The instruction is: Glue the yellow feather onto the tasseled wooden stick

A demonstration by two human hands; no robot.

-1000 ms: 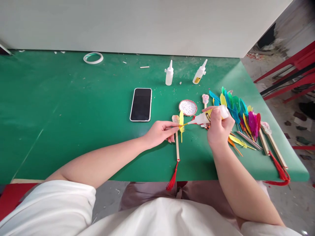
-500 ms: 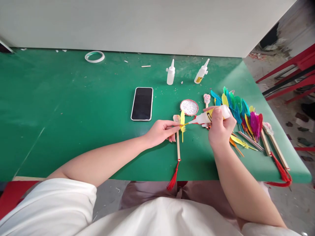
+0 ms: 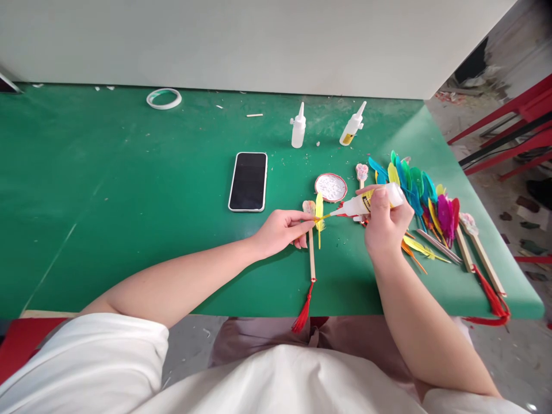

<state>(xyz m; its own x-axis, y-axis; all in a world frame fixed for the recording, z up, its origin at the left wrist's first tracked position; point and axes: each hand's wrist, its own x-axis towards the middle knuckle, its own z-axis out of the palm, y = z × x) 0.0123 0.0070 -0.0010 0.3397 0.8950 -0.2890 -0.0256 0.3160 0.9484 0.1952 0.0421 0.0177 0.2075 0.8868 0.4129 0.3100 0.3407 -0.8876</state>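
Note:
My left hand [image 3: 288, 231] is closed, its thumb and fingers pinching a feather whose thin orange-yellow quill [image 3: 323, 218] points right; the rest of it is hidden by the fingers. In my right hand [image 3: 386, 224] is a white glue bottle [image 3: 356, 205] with a yellow label, tilted on its side, its nozzle at the quill's end. Just beyond my left fingertips lies a yellow feather [image 3: 319, 207]. Beside it, partly behind those fingers, is a wooden stick [image 3: 312, 259] with a pinkish decorated head and a red tassel [image 3: 303, 310] hanging over the table edge.
Two more glue bottles [image 3: 298, 129] stand at the back. A phone [image 3: 248, 181], a tape roll [image 3: 164, 99] and a round red-rimmed dish [image 3: 330, 187] are on the green table [image 3: 129, 190]. Colourful feathers [image 3: 416, 187] and tasselled sticks [image 3: 483, 253] lie at the right.
Almost nothing differs. The view has shifted very slightly; both hands keep their hold, and the nozzle stays at the quill.

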